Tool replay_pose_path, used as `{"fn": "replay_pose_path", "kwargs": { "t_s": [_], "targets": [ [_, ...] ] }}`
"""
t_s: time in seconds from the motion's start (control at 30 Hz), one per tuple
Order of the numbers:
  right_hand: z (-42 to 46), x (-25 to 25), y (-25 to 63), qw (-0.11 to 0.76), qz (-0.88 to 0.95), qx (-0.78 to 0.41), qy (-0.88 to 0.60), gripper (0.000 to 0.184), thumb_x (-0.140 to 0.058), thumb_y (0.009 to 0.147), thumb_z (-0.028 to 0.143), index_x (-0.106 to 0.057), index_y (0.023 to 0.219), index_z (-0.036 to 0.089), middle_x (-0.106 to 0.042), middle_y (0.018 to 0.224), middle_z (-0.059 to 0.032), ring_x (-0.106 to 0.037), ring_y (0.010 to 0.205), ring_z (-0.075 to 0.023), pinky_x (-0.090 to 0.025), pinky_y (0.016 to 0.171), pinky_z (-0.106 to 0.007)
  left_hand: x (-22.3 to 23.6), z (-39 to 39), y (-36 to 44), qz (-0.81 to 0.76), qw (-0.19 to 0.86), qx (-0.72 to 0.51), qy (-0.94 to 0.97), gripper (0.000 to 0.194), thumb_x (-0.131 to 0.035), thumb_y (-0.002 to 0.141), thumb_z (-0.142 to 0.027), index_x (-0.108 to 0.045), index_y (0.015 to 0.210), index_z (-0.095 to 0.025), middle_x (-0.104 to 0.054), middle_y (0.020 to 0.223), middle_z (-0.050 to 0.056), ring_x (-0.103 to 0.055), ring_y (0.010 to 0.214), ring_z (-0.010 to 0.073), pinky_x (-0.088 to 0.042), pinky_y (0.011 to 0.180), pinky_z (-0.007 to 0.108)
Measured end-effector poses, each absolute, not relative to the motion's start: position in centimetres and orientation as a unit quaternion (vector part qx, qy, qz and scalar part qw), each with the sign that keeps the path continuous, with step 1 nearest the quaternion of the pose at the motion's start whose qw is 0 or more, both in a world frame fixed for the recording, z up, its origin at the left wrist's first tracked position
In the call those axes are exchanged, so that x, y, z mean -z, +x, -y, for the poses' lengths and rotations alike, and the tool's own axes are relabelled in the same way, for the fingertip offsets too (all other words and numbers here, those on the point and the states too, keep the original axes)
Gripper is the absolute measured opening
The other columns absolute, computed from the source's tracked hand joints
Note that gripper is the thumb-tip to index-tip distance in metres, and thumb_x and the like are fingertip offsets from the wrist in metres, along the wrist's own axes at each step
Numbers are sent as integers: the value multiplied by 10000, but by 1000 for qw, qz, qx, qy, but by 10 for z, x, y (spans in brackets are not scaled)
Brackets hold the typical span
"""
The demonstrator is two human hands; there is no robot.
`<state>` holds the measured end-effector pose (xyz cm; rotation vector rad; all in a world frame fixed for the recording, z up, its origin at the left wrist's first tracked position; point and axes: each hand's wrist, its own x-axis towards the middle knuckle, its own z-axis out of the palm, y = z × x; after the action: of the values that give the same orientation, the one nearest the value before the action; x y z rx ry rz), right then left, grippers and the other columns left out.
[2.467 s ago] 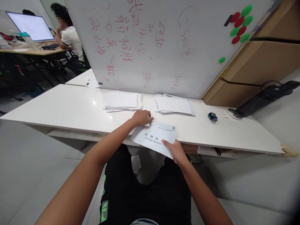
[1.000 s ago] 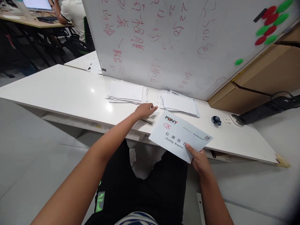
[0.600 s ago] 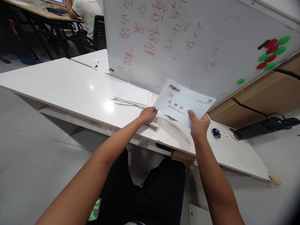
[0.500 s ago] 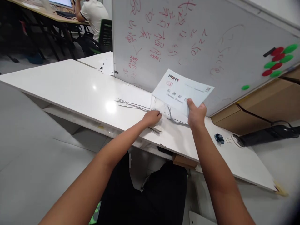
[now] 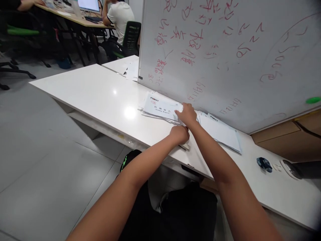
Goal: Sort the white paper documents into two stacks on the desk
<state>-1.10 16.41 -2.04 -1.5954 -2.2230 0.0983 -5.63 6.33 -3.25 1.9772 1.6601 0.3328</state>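
Observation:
A white printed sheet headed PONY, a testing report (image 5: 160, 106), lies over a stack of papers (image 5: 152, 117) by the whiteboard. My right hand (image 5: 187, 115) pinches its right end, thumb on top. Just in front of it, my left hand (image 5: 179, 134) is closed low over the desk. From under that hand sticks the pale end of a slim tool that looks like a stapler (image 5: 185, 147); the rest is covered by my fingers. To the right, partly behind my right forearm, rests a second pile of PONY sheets (image 5: 222, 132).
The whiteboard (image 5: 225, 77) with red writing stands along the back of the white desk (image 5: 100, 90). Cardboard boxes (image 5: 278, 134), a dark blue item (image 5: 264, 164) and a black cylinder (image 5: 306, 170) are at right. A person (image 5: 121, 18) sits at another table behind.
My right hand has lowered the testing report from the air onto the left stack, close to my left hand. The left hand has stayed about in place; the view has swung left.

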Motion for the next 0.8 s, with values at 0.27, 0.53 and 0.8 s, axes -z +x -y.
{"fn": "replay_pose_path", "kwargs": {
  "t_s": [0.27,0.53,0.8],
  "targets": [
    [-126,44,147,250,789,12,-561,486,-414,888,450,-518,1272,170,-531,1320,-137,-431,1251,-285,-319,1040,-460,31,-60,-58,-638,211,-119,731,371,-348,898,-342,-617,1082,-165,-646,1132,146,-601,1015,274,-465,782,367],
    [-108,86,191,226,755,8,-616,529,-424,891,508,-523,1282,166,-453,1419,-145,-371,1327,-276,-229,1075,-489,33,-60,-63,-716,170,-166,657,348,-298,929,-338,-612,952,-191,-664,1058,117,-604,953,258,-450,743,343],
    [-101,73,187,254,747,30,-613,398,-338,955,369,-634,1107,151,-608,1250,-140,-526,1168,-270,-334,965,-401,29,-59,-63,-749,154,-173,620,321,-288,931,-352,-575,895,-215,-661,997,103,-601,895,258,-431,674,338]
  ]
}}
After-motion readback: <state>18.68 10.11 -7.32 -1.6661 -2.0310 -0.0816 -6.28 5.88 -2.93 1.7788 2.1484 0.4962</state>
